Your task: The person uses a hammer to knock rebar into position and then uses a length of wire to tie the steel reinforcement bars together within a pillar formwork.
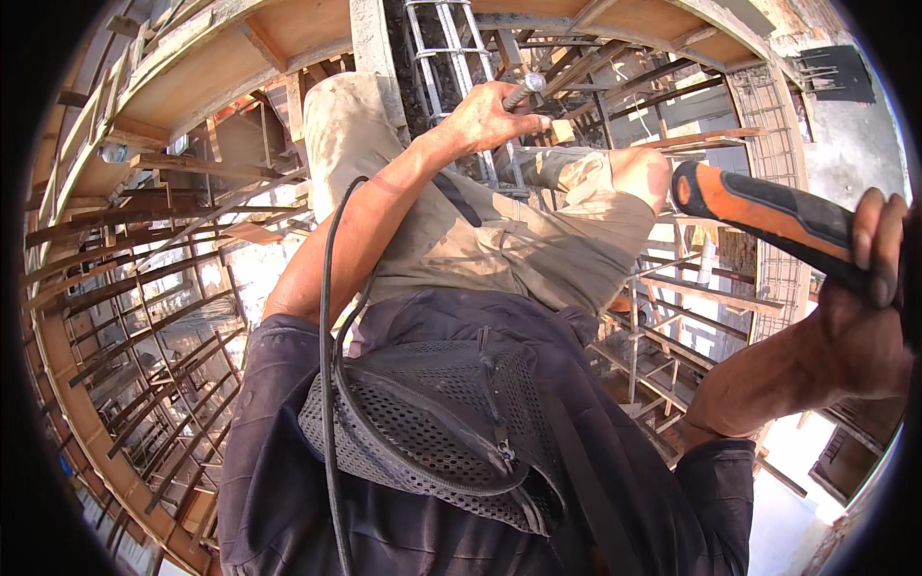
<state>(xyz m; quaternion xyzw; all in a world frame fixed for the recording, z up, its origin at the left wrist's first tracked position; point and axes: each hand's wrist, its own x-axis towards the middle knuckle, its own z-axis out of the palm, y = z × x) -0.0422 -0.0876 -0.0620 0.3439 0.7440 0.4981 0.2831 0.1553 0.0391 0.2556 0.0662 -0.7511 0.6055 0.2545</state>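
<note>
My left hand (485, 120) is closed around a short steel rod (523, 91) with a worn, rounded end, beside the rebar cage. The rod's other end is hidden by the hand. A small pale wood block (562, 131) shows just past the thumb; whether I touch it I cannot tell. At the right edge, my right hand (879, 250) is raised, its fingers wrapped round a hammer-like tool (768, 211) with an orange and black grip. The butt of the grip points left, toward my knee; the tool's head is out of view.
The rebar cage (451, 43) runs away from me between wooden form boards (373, 58). Open timber framing (163, 326) drops away on both sides below my legs. A mesh pouch (432, 422) with a black cable (329, 384) lies against my chest. More rebar (773, 115) stands at right.
</note>
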